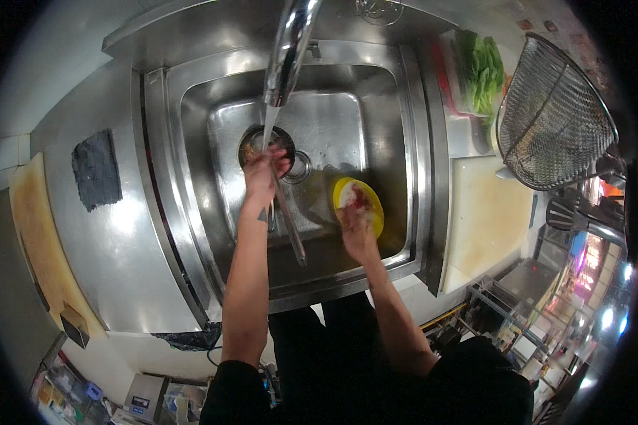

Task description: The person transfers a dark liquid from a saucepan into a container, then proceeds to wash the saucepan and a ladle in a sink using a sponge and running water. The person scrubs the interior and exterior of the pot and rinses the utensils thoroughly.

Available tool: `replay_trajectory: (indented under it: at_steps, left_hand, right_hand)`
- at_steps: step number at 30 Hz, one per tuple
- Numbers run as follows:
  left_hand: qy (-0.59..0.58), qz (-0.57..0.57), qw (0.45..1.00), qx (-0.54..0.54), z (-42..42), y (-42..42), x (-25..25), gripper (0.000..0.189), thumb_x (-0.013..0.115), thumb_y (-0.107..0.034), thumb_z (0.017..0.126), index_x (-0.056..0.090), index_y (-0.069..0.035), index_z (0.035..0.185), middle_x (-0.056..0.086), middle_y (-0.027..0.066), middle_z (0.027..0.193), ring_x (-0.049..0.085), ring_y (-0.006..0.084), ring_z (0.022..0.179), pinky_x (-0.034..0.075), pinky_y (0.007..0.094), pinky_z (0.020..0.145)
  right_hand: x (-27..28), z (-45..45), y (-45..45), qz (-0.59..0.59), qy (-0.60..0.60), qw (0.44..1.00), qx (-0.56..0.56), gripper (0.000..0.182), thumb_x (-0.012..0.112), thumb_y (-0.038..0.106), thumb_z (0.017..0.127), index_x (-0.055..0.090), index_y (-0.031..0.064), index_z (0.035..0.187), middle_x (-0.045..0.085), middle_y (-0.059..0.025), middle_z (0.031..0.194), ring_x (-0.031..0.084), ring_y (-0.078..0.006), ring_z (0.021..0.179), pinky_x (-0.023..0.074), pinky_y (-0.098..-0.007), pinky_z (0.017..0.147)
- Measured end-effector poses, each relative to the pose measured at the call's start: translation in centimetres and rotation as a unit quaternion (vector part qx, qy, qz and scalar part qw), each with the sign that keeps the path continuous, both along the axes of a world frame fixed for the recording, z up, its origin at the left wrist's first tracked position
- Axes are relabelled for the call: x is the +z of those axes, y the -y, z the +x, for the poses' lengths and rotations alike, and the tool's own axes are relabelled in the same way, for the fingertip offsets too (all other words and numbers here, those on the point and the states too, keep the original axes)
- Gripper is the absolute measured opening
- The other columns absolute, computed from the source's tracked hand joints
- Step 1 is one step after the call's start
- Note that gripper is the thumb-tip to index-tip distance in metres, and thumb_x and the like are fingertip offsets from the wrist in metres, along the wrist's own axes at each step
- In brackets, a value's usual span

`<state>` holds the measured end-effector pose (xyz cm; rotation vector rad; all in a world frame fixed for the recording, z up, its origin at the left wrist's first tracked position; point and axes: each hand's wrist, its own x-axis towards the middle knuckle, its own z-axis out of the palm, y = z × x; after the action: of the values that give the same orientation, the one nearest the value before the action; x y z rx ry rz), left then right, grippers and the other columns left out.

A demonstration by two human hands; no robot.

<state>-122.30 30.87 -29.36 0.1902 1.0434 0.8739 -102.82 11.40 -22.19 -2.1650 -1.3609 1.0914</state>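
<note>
My left hand (267, 167) is under the running water at the near side of a round, dark metal utensil head (246, 139) in the sink. A long metal handle (290, 220) slants from beneath this hand toward the sink's front, and the fingers appear curled around its upper end. At the sink's right side, my right hand (359, 228) grips a tilted yellow bowl (376, 204). Its inside shows white, with a blurred red patch near the fingers; I cannot tell what the red is. The bowl seems raised off the sink bottom.
A chrome faucet (292, 53) pours into the steel sink (340, 114). To the right are leafy greens (481, 69), a white cutting board (484, 218), a mesh strainer basket (558, 117) and a slotted turner (561, 212). Another board (48, 234) stands beyond the steel counter (111, 255) on the left.
</note>
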Motion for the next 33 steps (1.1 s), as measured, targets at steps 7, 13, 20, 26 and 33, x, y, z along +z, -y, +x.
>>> replay_trajectory:
  at_steps: [7,13,20,26,33]
  left_hand:
    - [0.134,0.039,0.983,-0.123,5.1,4.2,4.9,0.052,0.047,0.011,0.096,0.041,-0.006,0.145,0.049,0.0187,0.147,0.063,0.0355,0.118,0.056,0.0472,0.101]
    - [0.063,0.048,0.979,-0.190,5.1,8.8,3.5,0.055,0.048,0.017,0.091,0.044,-0.004,0.141,0.054,0.0178,0.141,0.064,0.0314,0.118,0.056,0.0431,0.101]
    - [-0.470,0.259,0.746,-0.394,9.5,11.8,9.1,0.043,0.061,0.001,0.085,0.056,-0.003,0.128,0.069,0.0279,0.101,0.067,0.0454,0.095,0.054,0.0505,0.081]
    - [-0.484,0.277,0.747,-0.362,9.5,13.1,11.6,0.056,0.060,0.003,0.086,0.040,-0.001,0.139,0.070,0.0266,0.095,0.066,0.0489,0.091,0.052,0.0547,0.077]
    - [-0.416,0.251,0.821,-0.300,8.3,12.9,10.6,0.062,0.056,0.004,0.092,0.027,-0.006,0.146,0.070,0.0219,0.099,0.070,0.0373,0.083,0.054,0.0441,0.075]
  right_hand:
    - [-14.6,7.2,1.8,-0.041,0.425,0.865,0.263,0.057,0.059,0.009,0.090,0.045,-0.0042,0.144,0.061,-0.0301,0.127,0.067,-0.0419,0.107,0.0531,-0.0475,0.094]
    - [-4.8,7.5,0.0,-0.075,-0.159,0.980,-0.097,0.038,0.060,0.023,0.098,0.063,0.0000,0.128,0.072,-0.0166,0.115,0.071,-0.0300,0.101,0.0547,-0.0429,0.089]
    - [0.5,1.6,-2.9,-0.037,-0.392,0.849,-0.352,0.042,0.057,0.036,0.102,0.066,0.0011,0.123,0.070,-0.0077,0.110,0.066,-0.0165,0.095,0.0519,-0.0316,0.087]
    - [2.8,0.0,-5.8,-0.063,-0.276,0.898,-0.337,0.046,0.058,0.038,0.102,0.066,-0.0039,0.121,0.070,-0.0082,0.104,0.064,-0.0159,0.094,0.0512,-0.0318,0.085]
    - [-2.5,1.1,-8.4,0.055,-0.233,0.942,-0.237,0.037,0.063,0.029,0.100,0.066,-0.0019,0.120,0.071,-0.0063,0.101,0.065,-0.0154,0.090,0.0515,-0.0314,0.082]
